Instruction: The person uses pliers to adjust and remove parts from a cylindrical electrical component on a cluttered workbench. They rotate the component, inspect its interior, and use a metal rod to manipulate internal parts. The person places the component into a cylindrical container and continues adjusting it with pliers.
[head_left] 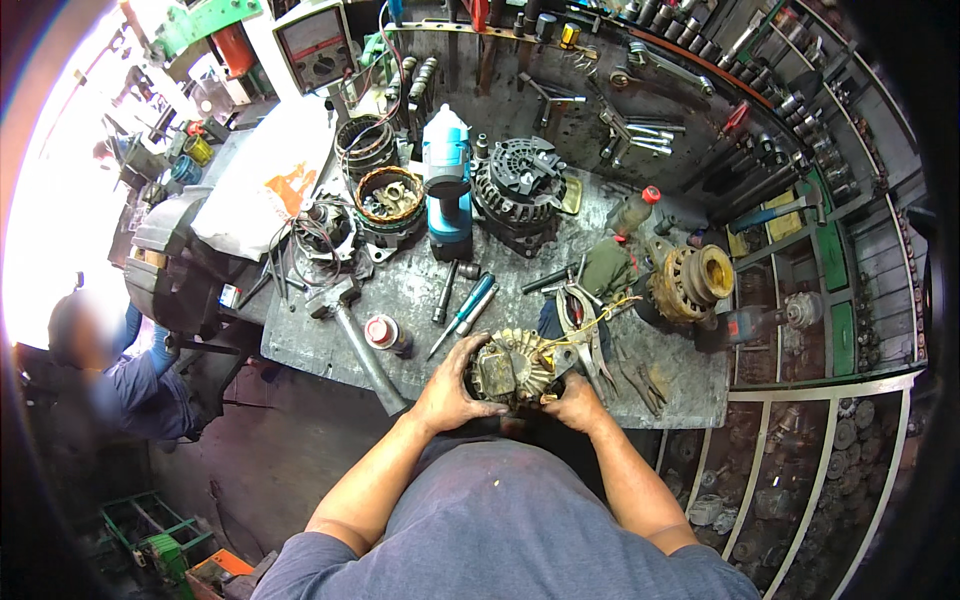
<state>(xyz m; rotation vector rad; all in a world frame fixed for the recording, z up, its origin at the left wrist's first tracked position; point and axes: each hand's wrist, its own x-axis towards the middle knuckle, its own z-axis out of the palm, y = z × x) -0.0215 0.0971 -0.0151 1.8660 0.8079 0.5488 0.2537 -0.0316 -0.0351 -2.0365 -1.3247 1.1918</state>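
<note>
At the bench's near edge I hold a dirty, finned metal alternator housing [512, 366] between both hands. My left hand [450, 388] wraps its left side, thumb along the bottom. My right hand [576, 402] grips the lower right side, its fingertips partly hidden behind the part. Yellow wires [604, 314] trail up from the housing to the right. Just beyond it lie pliers with red handles [573, 308] and a second pair of pliers [642, 382]. A teal screwdriver [474, 302] rests to the left, beside a small can [382, 333].
A hammer [352, 335] lies on the metal bench [410, 290], its handle over the front edge. Behind stand a blue cordless tool [448, 180], an alternator [520, 190] and a pulley-ended unit [688, 282]. A vise [175, 262] sits left, near another person [125, 375].
</note>
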